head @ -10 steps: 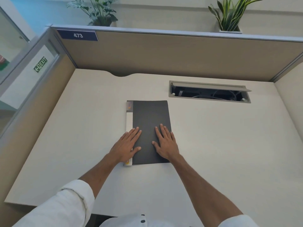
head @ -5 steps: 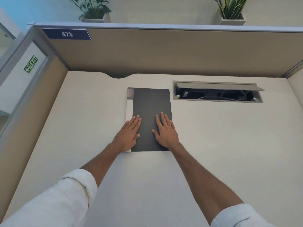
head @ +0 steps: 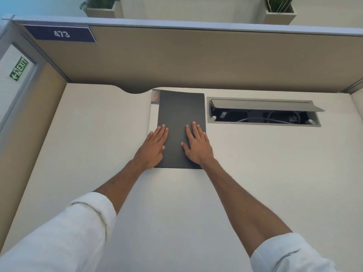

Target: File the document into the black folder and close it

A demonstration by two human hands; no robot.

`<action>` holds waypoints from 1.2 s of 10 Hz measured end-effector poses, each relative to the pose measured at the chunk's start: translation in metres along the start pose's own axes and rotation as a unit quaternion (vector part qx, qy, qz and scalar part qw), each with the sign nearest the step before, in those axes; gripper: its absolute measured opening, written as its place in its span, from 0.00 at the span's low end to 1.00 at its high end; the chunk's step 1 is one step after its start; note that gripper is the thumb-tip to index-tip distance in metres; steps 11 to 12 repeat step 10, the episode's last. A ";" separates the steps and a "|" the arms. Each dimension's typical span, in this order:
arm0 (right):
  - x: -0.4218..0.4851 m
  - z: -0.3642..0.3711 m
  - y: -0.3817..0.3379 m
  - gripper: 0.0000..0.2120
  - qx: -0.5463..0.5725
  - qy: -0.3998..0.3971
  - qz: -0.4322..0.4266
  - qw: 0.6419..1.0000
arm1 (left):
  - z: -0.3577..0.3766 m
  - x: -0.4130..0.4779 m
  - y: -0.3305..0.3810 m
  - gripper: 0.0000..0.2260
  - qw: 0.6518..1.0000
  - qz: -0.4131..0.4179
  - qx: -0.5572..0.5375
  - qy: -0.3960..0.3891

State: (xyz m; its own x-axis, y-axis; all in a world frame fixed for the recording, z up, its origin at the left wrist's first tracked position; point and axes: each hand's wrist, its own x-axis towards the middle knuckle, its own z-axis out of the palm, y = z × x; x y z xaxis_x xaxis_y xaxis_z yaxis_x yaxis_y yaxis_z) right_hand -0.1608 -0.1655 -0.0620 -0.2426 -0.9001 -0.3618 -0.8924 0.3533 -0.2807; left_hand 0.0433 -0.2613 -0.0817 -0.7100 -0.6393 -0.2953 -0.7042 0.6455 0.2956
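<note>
The black folder (head: 180,112) lies closed and flat on the desk, its far edge close to the partition. A strip of the white document (head: 154,108) sticks out along the folder's left side, with a small orange mark near its top corner. My left hand (head: 154,147) rests flat on the folder's lower left edge, partly over the document strip. Flat on the lower right part of the cover, fingers spread, lies my right hand (head: 197,145). Neither hand grips anything.
An open cable tray (head: 263,111) with a raised lid is sunk into the desk (head: 88,144) just right of the folder. Beige partitions (head: 196,59) wall the desk at the back and left. Two planters stand on the ledge behind.
Both hands have slid the folder away from me, toward the back partition. The view has tilted with it; hands stay flat on the cover.
</note>
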 end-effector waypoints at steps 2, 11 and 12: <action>0.016 -0.010 0.004 0.37 -0.004 -0.009 0.003 1.000 | -0.005 0.015 0.000 0.32 1.000 -0.001 0.001 0.006; -0.030 -0.033 -0.002 0.33 -0.010 0.053 -0.004 0.999 | -0.037 -0.006 0.044 0.29 0.996 -0.025 0.039 0.078; -0.030 -0.033 -0.002 0.33 -0.010 0.053 -0.004 0.999 | -0.037 -0.006 0.044 0.29 0.996 -0.025 0.039 0.078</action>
